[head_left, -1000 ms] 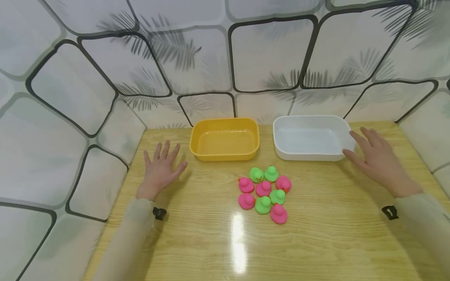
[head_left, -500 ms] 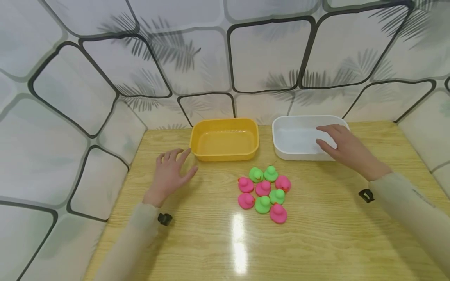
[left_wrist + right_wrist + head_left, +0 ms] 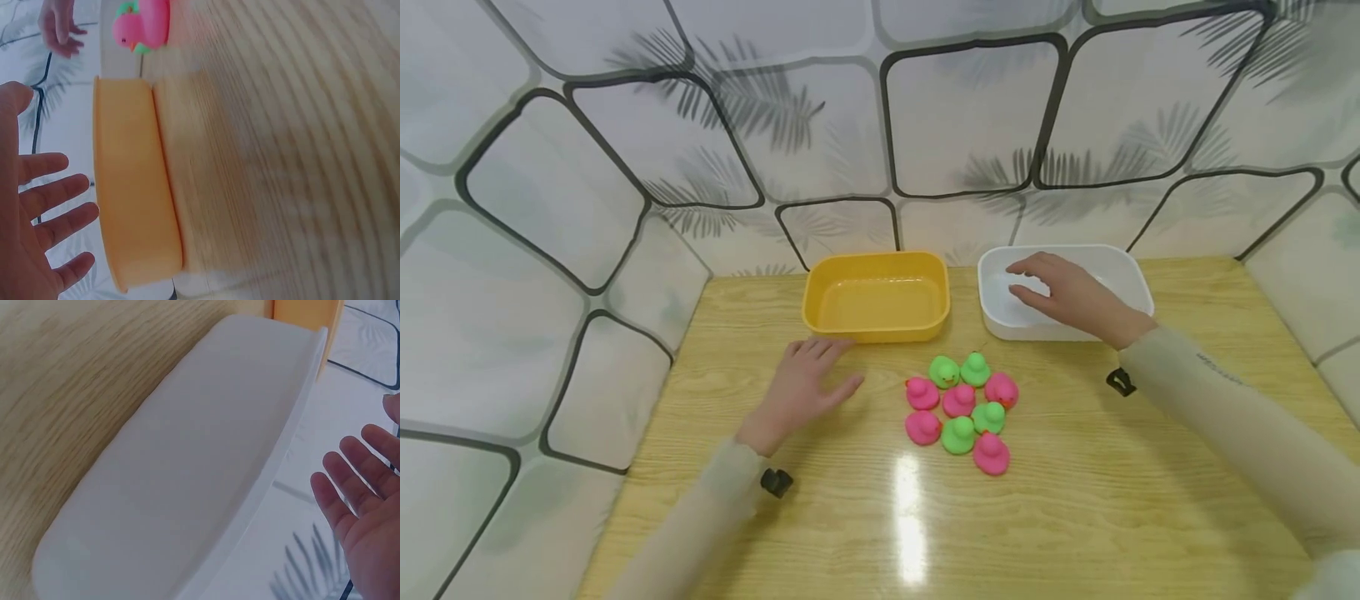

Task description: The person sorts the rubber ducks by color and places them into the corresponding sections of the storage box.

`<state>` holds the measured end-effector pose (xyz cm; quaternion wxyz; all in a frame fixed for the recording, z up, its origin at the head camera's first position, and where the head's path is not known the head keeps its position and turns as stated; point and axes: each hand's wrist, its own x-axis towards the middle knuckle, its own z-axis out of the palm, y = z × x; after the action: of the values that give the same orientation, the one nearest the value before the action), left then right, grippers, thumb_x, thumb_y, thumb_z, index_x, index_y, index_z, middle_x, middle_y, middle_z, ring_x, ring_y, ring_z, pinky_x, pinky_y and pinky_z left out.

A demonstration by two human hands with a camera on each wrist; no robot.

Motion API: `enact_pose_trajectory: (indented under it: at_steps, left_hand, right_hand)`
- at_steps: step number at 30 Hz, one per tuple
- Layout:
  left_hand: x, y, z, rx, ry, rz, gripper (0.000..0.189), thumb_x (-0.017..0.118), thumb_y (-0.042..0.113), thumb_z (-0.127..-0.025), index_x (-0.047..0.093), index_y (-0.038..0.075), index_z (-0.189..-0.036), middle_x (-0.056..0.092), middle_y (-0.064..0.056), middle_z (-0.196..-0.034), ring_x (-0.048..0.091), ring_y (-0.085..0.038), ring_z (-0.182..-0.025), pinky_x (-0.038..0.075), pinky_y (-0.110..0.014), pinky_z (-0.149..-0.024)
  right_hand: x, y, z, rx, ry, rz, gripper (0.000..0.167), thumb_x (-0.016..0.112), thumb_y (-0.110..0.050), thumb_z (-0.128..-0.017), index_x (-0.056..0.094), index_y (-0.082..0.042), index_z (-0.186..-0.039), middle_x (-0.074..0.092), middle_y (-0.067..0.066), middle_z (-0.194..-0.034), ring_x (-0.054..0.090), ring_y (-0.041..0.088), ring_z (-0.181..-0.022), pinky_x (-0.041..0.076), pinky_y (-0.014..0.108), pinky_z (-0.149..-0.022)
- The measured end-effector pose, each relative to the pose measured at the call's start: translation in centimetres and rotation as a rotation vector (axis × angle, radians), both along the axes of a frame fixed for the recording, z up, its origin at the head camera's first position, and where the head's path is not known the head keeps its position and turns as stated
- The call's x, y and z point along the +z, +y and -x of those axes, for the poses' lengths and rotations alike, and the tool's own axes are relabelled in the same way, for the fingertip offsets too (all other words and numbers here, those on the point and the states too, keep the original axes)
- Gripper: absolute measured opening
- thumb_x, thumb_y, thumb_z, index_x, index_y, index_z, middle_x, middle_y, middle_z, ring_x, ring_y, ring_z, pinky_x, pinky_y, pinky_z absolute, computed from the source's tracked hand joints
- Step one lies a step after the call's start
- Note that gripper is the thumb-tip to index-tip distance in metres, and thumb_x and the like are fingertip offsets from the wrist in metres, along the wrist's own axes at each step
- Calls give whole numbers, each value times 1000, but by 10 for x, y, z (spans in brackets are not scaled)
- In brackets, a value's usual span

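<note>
Fingers spread and holding nothing, my left hand hovers by the front left of the yellow tray. In the left wrist view its fingertips lie close to the rim of that tray. My right hand, fingers loosely bent with nothing in them, is above the white tray and hides part of its inside. A tight cluster of rubber ducks sits on the table in front of the trays, some pink, such as the nearest pink duck, others green, such as the green duck.
The wooden table carries everything. Both trays stand side by side at its back edge, against a wall with a stone-and-leaf pattern. Another patterned wall borders the left side.
My right hand has swept left, from the white tray's right end to over its middle. My left hand has moved right and slightly nearer, toward the ducks. Ducks and trays stay put.
</note>
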<state>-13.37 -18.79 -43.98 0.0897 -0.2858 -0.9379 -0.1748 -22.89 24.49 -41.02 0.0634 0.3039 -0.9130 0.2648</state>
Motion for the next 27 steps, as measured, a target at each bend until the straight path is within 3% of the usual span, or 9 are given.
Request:
enact_pose_trajectory:
  at_steps: [8, 13, 17, 20, 27]
  left_hand:
    - [-7, 23, -4, -90, 19, 5, 53, 61, 47, -100, 65, 11, -139, 70, -7, -132, 62, -29, -122, 43, -54, -104]
    - [-11, 38, -6, -150, 37, 16, 50, 66, 45, -98, 66, 12, -136, 71, -6, -130, 63, -27, -120, 45, -51, -103]
    - [-10, 50, -9, -197, 33, 28, 49, 69, 43, -97, 67, 12, -135, 71, -5, -129, 62, -26, -121, 46, -49, -103]
    - [-9, 60, -10, -232, 10, 30, 49, 71, 42, -97, 67, 12, -136, 71, -4, -129, 62, -26, -122, 46, -49, -104]
    - [-5, 92, -9, -310, -82, 57, 46, 69, 42, -100, 67, 15, -137, 69, -2, -133, 62, -23, -126, 46, -48, -106]
  right_hand:
    - [-1, -36, 15, 65, -101, -64, 36, 71, -17, -101, 66, 1, -131, 67, 18, -125, 63, 35, -112, 51, 53, -98]
    - [-7, -54, 22, 116, -99, -81, 36, 72, -19, -100, 68, 1, -131, 69, 18, -118, 64, 34, -106, 52, 50, -96]
    - [-12, -65, 27, 128, -92, -99, 37, 70, -22, -102, 69, 0, -132, 70, 19, -123, 64, 35, -113, 49, 52, -102]
    - [-13, -71, 29, 132, -92, -117, 40, 70, -26, -102, 69, -2, -134, 70, 18, -128, 63, 36, -120, 46, 53, -108]
    - [-16, -77, 32, 166, -70, -158, 41, 70, -30, -101, 71, -2, -132, 70, 18, -129, 62, 39, -121, 45, 54, -109]
